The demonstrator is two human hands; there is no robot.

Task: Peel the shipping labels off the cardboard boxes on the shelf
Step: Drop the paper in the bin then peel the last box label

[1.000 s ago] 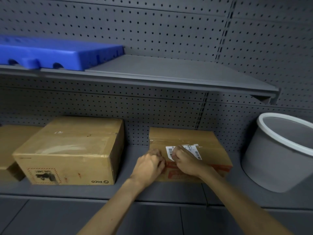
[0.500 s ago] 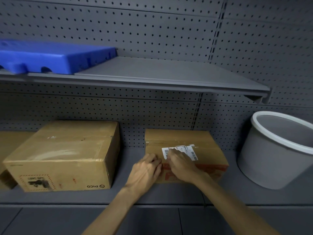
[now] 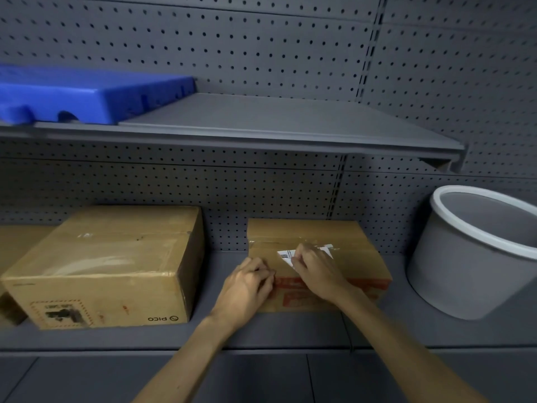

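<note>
Three cardboard boxes sit on the lower shelf (image 3: 116, 335): a sliver of one (image 3: 17, 242) at nine o'clock, a large box (image 3: 110, 266) marked PICO beside it, and a smaller box (image 3: 334, 237) near the centre. That smaller one carries the only white shipping label (image 3: 286, 254) I can see, on its top face. The right hand (image 3: 316, 271) has its fingers pinched shut on the label's lifted near corner, covering most of it. The left hand (image 3: 247, 286) lies curled at the box's front left edge, fingers bent close and pressing on the cardboard. One grey bucket (image 3: 470, 263) with a white rim leans at three o'clock, apart from the box. One blue plastic slab (image 3: 87, 97) rests on the upper shelf (image 3: 276, 123) at ten o'clock.
</note>
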